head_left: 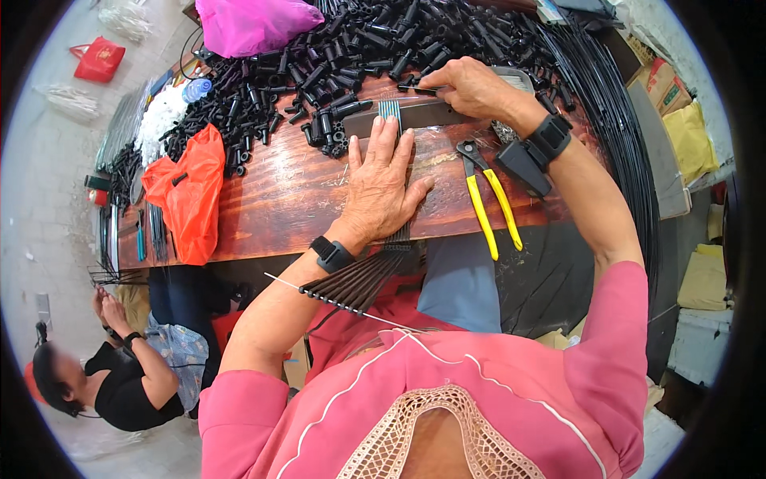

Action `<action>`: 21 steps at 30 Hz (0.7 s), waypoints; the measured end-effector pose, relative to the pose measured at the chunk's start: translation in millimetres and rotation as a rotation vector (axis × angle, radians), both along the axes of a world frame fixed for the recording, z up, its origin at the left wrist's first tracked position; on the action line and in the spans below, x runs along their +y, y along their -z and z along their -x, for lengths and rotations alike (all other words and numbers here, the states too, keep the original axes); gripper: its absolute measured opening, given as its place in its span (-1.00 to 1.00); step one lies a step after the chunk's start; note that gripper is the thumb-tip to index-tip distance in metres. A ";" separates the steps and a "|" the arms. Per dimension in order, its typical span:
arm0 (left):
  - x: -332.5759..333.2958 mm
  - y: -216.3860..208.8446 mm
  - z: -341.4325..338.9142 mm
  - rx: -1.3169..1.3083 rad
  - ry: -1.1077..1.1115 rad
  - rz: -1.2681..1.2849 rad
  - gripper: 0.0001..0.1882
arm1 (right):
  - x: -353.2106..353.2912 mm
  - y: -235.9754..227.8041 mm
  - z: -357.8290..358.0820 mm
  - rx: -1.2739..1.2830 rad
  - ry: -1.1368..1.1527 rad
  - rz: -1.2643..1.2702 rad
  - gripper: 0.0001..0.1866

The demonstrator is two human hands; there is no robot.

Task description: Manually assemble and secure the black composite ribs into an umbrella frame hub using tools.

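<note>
My left hand (379, 184) lies flat with its fingers stretched over a row of thin dark rods. Their teal far ends (388, 108) show past the fingertips, resting by a grey metal bar (363, 126). Towards me the dark rods (355, 279) fan out below the table edge, strung on a thin metal rod across my left forearm. Beyond the bar, my right hand (483, 92) is closed in a pinch at a thin dark piece, mostly hidden by the fingers. Cutting pliers with yellow handles (481, 203) lie on the table beneath that hand.
Black tubular parts (351, 56) are heaped along the far side. A pink bag (255, 24) and an orange-red bag (195, 199) sit leftward. Long black rods (622, 144) line the right edge. Another person (120, 383) works at the lower left.
</note>
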State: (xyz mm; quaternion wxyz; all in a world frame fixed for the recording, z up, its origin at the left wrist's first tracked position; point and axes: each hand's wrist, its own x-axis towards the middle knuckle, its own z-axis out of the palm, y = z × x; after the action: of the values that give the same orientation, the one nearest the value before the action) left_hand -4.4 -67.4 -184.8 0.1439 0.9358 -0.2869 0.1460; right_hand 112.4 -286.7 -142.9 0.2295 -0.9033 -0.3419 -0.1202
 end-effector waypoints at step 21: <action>0.6 -1.4 -0.1 0.007 0.000 -0.015 -0.26 | 16.1 -13.3 4.6 0.147 0.009 0.165 -0.58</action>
State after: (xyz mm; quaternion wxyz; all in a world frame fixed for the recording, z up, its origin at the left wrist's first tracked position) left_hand -4.2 -66.8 -183.3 0.1381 0.9373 -0.2873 0.1406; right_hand 107.8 -270.6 -129.7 0.1781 -0.9271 -0.3288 -0.0259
